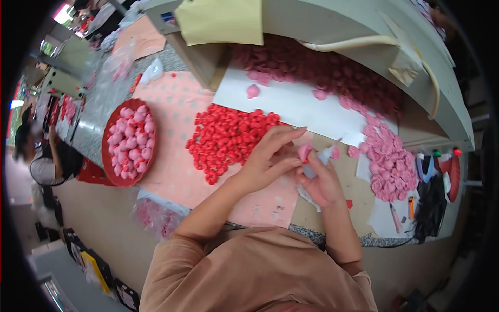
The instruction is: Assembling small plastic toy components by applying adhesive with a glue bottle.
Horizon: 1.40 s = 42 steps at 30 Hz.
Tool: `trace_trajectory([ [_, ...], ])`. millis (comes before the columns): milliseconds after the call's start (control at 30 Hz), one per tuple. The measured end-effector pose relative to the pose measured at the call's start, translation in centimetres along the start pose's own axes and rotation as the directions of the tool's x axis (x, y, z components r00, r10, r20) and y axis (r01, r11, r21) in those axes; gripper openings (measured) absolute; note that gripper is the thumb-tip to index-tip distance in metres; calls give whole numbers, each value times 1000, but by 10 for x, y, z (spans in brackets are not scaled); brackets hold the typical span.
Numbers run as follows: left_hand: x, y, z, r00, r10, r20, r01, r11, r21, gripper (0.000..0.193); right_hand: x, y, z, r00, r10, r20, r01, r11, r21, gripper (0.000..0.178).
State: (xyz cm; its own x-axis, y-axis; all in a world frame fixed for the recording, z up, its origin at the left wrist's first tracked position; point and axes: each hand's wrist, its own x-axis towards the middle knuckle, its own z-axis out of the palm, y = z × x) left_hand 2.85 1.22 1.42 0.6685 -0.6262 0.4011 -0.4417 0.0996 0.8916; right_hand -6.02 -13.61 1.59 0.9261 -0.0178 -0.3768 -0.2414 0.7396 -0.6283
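Both my hands meet over the table, right of centre. My left hand [271, 162] has its thumb and bent fingers around a small pink rounded piece [304, 151], partly hidden by fingertips; its index finger reaches out above. Against the same piece rest the fingertips of my right hand [323, 182]. That hand also grips a whitish squeeze bottle [326, 154] with a thin pointed tip, its body mostly covered by the palm. Just left of my left hand lies a heap of small shiny red pieces [223, 138]. Flat pink pieces [390, 169] are piled to the right.
A red basket [109, 165] of pink balls with red parts stands left on a pink dotted cloth [174, 112]. More pink pieces lie under a grey shelf [322, 21]. A pink pen-like cutter [395, 217] and black plastic [431, 203] lie right. Another person [47, 161] works far left.
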Motion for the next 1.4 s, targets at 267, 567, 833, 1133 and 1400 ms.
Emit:
trace_trajectory([
  [267, 1, -6, 21, 926, -378, 14, 299, 709, -639, 38, -10, -12, -4, 997, -65, 30, 71, 946, -316, 31],
  [567, -9, -8, -2, 837, -546, 45, 207, 237, -949, 42, 2, -20, -13, 924, -377, 59, 306, 638, -706, 25],
  [833, 0, -8, 23, 800, -477, 363, 493, 179, -851, 51, -20, -31, -15, 800, -591, -106, 486, 742, -462, 11],
  [1133, -7, -10, 18, 771, -501, 393, 446, -14, -895, 35, -8, -32, -19, 689, -717, -104, 650, 676, -348, 32],
  [1400, -5, -10, 15, 714, -580, 392, 487, 9, -873, 32, -12, -27, -21, 591, -805, -45, 577, 461, -674, 31],
])
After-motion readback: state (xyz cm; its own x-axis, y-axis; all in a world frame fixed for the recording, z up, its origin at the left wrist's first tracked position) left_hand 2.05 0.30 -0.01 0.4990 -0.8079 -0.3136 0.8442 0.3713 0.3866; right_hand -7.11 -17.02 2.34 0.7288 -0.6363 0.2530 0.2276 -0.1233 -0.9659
